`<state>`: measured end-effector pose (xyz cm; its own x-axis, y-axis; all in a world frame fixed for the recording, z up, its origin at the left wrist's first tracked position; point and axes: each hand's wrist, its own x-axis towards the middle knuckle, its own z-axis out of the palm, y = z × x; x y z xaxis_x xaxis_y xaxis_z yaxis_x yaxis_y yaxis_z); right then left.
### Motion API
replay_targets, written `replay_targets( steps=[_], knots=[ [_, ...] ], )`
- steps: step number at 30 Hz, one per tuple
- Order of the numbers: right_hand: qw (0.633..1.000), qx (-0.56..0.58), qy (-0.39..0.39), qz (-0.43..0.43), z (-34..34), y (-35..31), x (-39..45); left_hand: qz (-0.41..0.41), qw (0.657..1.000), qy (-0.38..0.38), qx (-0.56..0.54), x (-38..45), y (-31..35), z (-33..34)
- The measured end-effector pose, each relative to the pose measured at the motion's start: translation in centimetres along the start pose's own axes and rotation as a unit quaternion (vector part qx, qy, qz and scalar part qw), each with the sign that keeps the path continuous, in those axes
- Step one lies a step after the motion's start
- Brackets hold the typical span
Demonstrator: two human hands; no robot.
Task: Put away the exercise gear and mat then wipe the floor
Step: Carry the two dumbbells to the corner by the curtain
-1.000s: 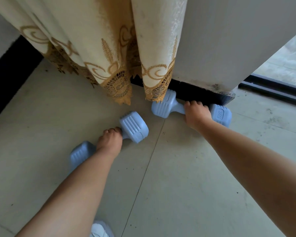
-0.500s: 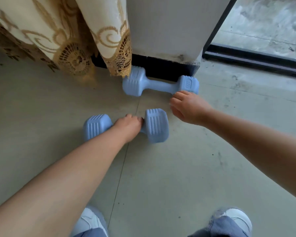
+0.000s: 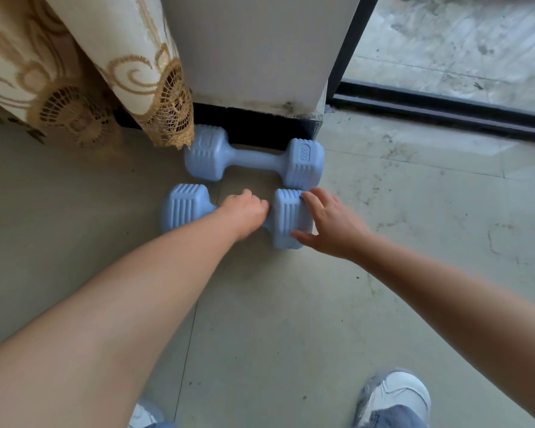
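1. Lying on the tiled floor (image 3: 260,319), two light blue dumbbells sit side by side at the foot of a white wall pillar (image 3: 254,50) with a black skirting.
2. The far dumbbell (image 3: 254,160) rests against the skirting, untouched; its left head sits just beside the hem of a cream and gold lace curtain (image 3: 74,72).
3. The near dumbbell (image 3: 186,208) lies parallel to it, just in front, the right heads of the two nearly touching.
4. The left hand (image 3: 244,211) is clenched around the near dumbbell's middle bar, fingers wrapped over it.
5. The right hand (image 3: 331,223) lies with fingers spread and relaxed against the right head of the same dumbbell, grasping nothing.
6. To the right of the pillar, a dark sliding door track (image 3: 445,103) runs along the floor's far edge.
7. Two white shoes show at the floor's near edge, the right shoe (image 3: 396,393) clearer than the left shoe (image 3: 142,415).
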<state>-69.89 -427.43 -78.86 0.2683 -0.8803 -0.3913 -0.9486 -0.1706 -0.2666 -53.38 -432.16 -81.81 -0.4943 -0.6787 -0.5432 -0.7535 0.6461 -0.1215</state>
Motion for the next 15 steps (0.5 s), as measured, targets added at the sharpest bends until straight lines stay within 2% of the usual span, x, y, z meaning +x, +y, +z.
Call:
replay_targets(
  steps=[3, 6, 8, 11, 13, 15],
  knots=[
    [1.0, -0.007, -0.01, -0.024, 0.0, 0.2, 0.3, 0.027, 0.999, 0.019, 0.027, -0.4, -0.7, -0.2],
    [0.999, -0.018, -0.011, -0.043, 0.0, 0.3, 1.1, 0.009, 0.999, 0.042, 0.01, -1.7, -2.1, 0.3],
    [0.999, -0.002, -0.001, -0.041, 0.0, 0.1, 1.7, -0.02, 0.989, 0.146, 0.005, -3.4, -3.5, 1.0],
    [0.994, -0.068, 0.039, -0.081, 0.2, -0.9, 2.7, -0.118, 0.966, 0.223, -0.05, -5.9, -4.9, 2.1],
    [0.986, -0.112, 0.061, -0.105, 0.7, -1.5, 3.2, -0.197, 0.955, 0.169, -0.142, -7.2, -5.1, 2.6],
    [0.982, -0.146, 0.066, -0.102, 1.3, -2.1, 3.4, -0.281, 0.921, 0.082, -0.255, -7.7, -5.0, 2.8]
  ],
)
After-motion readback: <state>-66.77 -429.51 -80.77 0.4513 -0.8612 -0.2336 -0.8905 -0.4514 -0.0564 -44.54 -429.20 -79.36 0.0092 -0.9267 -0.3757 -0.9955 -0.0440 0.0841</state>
